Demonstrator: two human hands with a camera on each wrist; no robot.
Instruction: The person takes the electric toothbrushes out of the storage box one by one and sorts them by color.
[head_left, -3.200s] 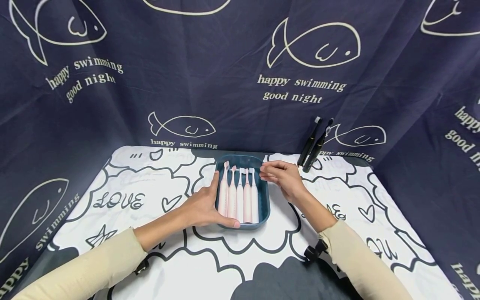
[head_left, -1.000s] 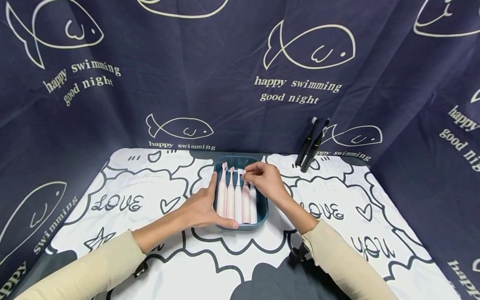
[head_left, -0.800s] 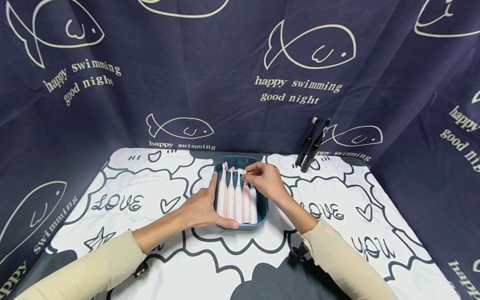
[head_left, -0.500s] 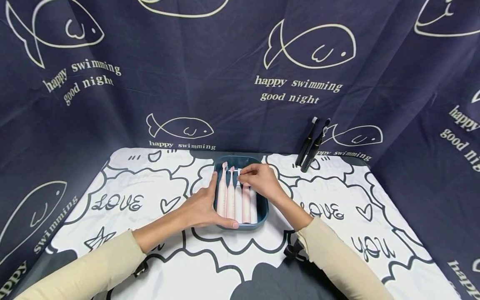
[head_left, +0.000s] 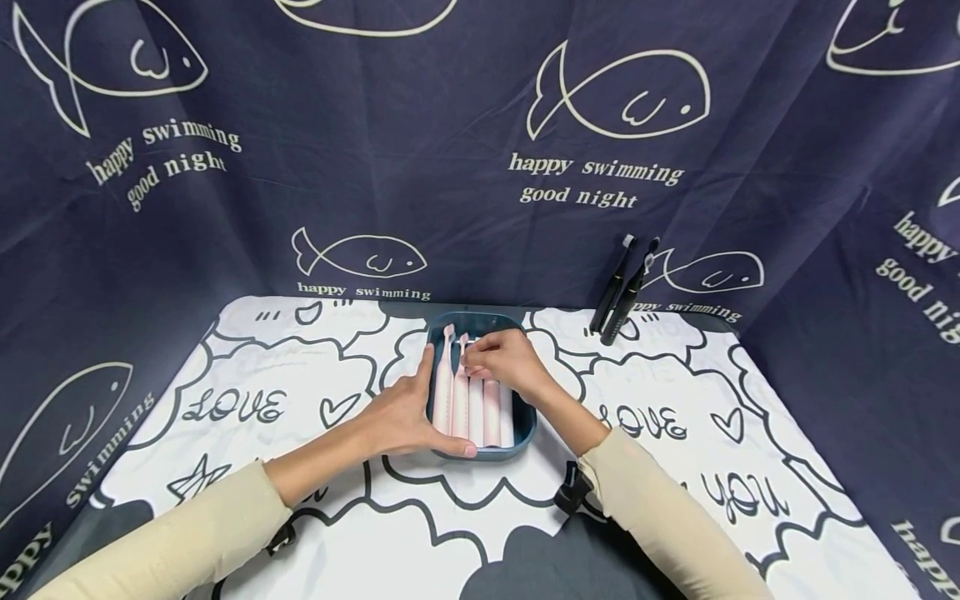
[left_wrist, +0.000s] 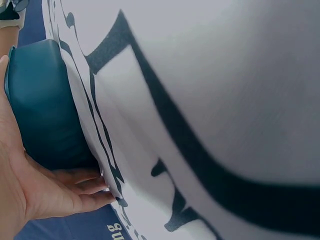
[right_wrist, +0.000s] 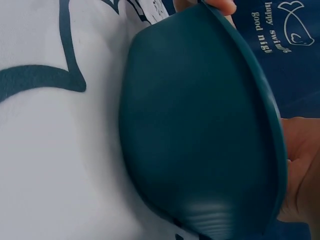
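The toothbrushes (head_left: 475, 398) lay side by side in the teal tray (head_left: 525, 415), heads toward the curtain, near the middle of the worktop (head_left: 300, 433). I saw the right hand (head_left: 504, 360) over their necks, fingers curled and pinching at one of the middle brushes near its head; which brush exactly I could not tell. The left hand (head_left: 401, 414) gripped the tray's left wall, thumb (head_left: 456, 447) curled round the near edge, so the tray stayed put. In the left wrist view the tray (left_wrist: 42, 105) pressed against the palm (left_wrist: 30, 190); in the right wrist view the tray's outer wall (right_wrist: 200, 120) filled the frame and no brush showed.

To do this step well, I judged the pinch should sit low on the neck and move straight along the row, so the neighbours, which touch one another, are not nudged, while the left hand braces the tray.

Two black toothbrushes (head_left: 621, 291) leaned against the curtain (head_left: 450, 125), well apart from the tray. The curtain read "happy swimming good night" beside fish outlines; the worktop cloth read "LOVE" (head_left: 234, 404).
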